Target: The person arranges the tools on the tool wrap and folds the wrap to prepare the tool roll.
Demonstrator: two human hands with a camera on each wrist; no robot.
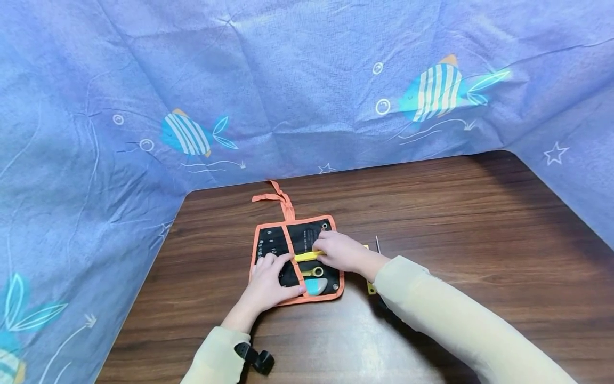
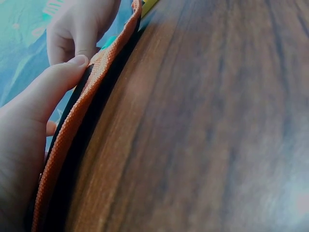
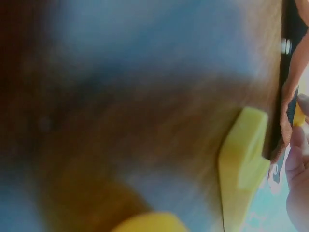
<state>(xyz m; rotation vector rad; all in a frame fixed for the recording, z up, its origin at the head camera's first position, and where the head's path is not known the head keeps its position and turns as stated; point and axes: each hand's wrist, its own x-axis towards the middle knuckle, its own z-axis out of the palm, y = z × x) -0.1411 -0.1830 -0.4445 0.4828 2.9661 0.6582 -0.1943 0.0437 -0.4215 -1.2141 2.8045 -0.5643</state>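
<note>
A black tool pouch (image 1: 297,237) with orange trim lies unfolded on the table. My right hand (image 1: 340,250) pinches a slim yellow tool (image 1: 307,256) at its right end; the left end meets the orange pocket edge. Its exact kind is unclear. My left hand (image 1: 266,280) lies spread over the pocket side, thumb and index finger touching the orange strip. In the left wrist view, the left thumb (image 2: 67,72) presses near the trim. Below the yellow tool, a yellow ring wrench (image 1: 315,272) and a teal-and-grey rounded handle (image 1: 316,286) stick out of the pockets.
Orange tie straps (image 1: 283,200) extend from the pouch's far edge. Right of the pouch, partly behind the right forearm, lie yellow pieces (image 1: 371,288) and a thin metal rod (image 1: 377,244). The right wrist view shows a notched yellow piece (image 3: 241,164). A blue fish-print cloth (image 1: 307,96) surrounds the table.
</note>
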